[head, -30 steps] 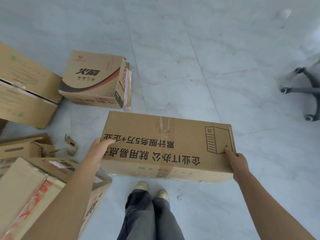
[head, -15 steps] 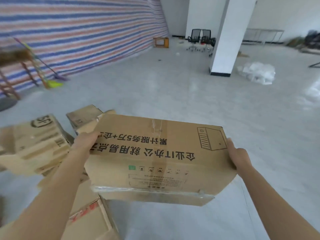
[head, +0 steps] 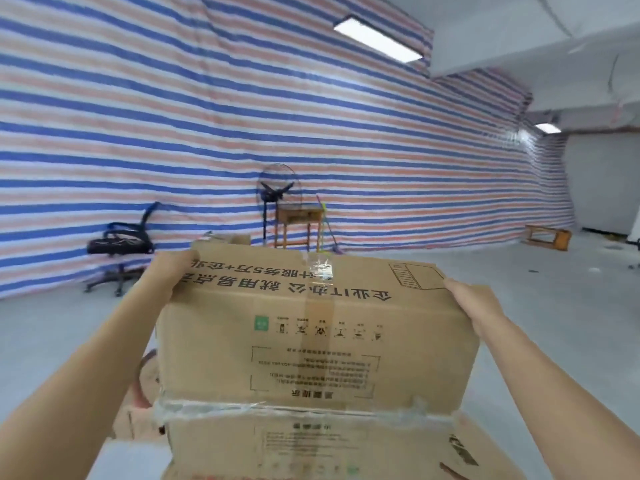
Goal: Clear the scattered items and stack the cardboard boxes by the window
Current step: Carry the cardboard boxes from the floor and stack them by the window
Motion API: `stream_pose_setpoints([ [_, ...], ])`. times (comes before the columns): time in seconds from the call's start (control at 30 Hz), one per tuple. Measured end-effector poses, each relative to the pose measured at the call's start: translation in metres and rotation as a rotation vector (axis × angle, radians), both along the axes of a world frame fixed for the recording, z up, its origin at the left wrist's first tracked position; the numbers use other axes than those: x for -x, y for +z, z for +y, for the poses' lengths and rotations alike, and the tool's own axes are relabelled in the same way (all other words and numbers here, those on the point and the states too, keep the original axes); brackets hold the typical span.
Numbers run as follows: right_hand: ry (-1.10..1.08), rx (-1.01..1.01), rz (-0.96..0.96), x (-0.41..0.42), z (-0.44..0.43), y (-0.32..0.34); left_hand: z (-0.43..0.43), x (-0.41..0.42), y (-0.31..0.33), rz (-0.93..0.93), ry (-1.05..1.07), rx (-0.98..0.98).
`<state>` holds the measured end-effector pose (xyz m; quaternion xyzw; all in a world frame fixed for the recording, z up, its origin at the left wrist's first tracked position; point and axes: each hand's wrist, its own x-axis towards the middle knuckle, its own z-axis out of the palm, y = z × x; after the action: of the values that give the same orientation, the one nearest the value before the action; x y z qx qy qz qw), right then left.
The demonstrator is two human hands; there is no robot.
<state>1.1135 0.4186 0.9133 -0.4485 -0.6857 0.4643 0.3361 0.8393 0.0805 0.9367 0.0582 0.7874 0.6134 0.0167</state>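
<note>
Cardboard box (head: 311,341) is carried between both hands, raised in front of me above a second carton (head: 304,448) at the bottom of the view. My left hand (head: 169,275) grips the upper left corner. My right hand (head: 474,306) clasps the right end, with its fingers hidden behind the edge. No window is in view. Recommended procedure: hold the box level, press inward evenly, mind the taped lower seam, which looks loose, and pass well apart from the office chair (head: 119,244).
</note>
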Motion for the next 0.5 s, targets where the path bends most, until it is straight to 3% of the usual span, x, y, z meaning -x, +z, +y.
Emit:
stream_pose_setpoints([
  [0.23,0.354,-0.113,-0.038,0.145,-0.131,0.031,-0.204,0.007,0.009,-0.038,0.402,0.008],
  [0.4,0.59,-0.343,-0.212,0.222,-0.261,0.037,-0.352,-0.024,0.01,-0.029,0.675,0.025],
  [0.5,0.747,-0.349,-0.2,0.257,-0.345,0.036,-0.433,-0.055,0.005,-0.053,0.836,0.041],
])
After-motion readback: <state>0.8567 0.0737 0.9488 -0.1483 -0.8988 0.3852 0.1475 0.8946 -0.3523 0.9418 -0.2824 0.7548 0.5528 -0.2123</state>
